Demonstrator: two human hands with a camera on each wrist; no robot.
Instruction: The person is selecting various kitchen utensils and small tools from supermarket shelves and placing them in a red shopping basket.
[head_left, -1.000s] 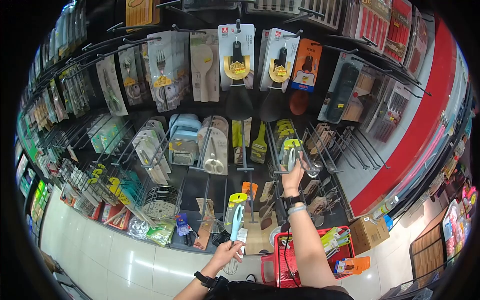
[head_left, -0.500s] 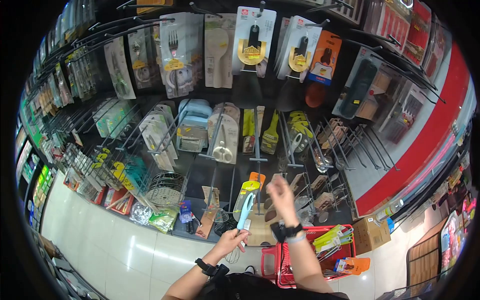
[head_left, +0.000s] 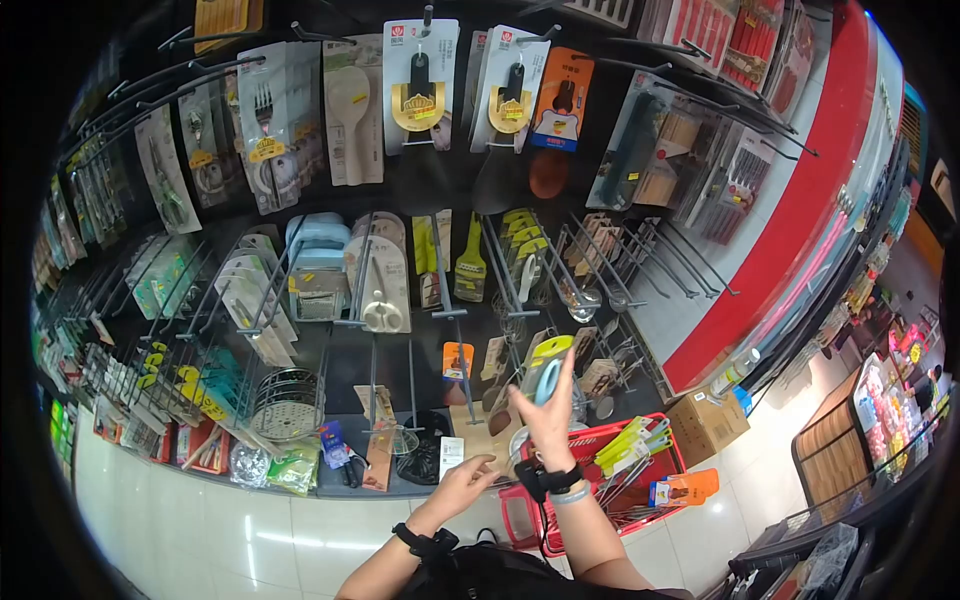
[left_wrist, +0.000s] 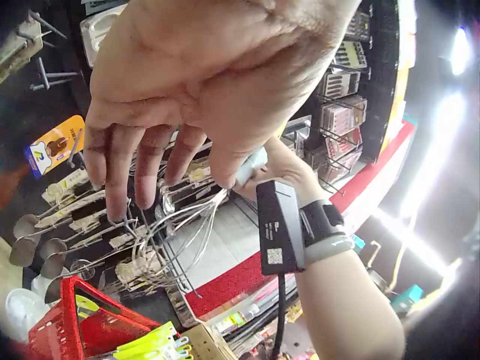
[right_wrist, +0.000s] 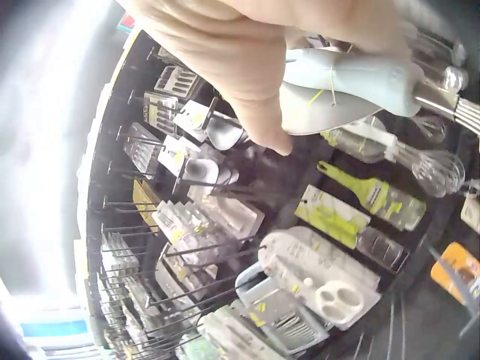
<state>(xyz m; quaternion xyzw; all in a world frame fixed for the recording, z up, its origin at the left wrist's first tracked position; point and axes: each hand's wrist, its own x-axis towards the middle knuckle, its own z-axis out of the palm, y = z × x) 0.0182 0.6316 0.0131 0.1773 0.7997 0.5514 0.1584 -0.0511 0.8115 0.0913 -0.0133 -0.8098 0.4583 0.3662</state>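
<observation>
A whisk with a light blue handle (head_left: pixel 548 381) and a yellow-green card is in my right hand (head_left: pixel 550 425), raised before the lower rack. In the right wrist view its handle (right_wrist: pixel 352 79) lies along the fingers, the thumb pointing down beside it. The whisk's wire loops (left_wrist: pixel 199 225) show past the fingers in the left wrist view. My left hand (head_left: pixel 462 487) holds nothing; its fingers are loosely bent, lower and to the left of the right hand. Another whisk with a pale handle (right_wrist: pixel 379 135) hangs on the rack near the right hand.
Below the right forearm stands a red basket (left_wrist: pixel 64 326) with yellow-green carded utensils (head_left: pixel 632 443) and an orange package (head_left: pixel 685 488). Metal hooks stick out of the rack. Carded scissors (head_left: pixel 382 295) and a green brush (head_left: pixel 470 265) hang there. A cardboard box (head_left: pixel 707 420) sits at right.
The whisk has passed from my left hand to my right. My right hand came down from the hooks, then took the whisk. The head view has shifted.
</observation>
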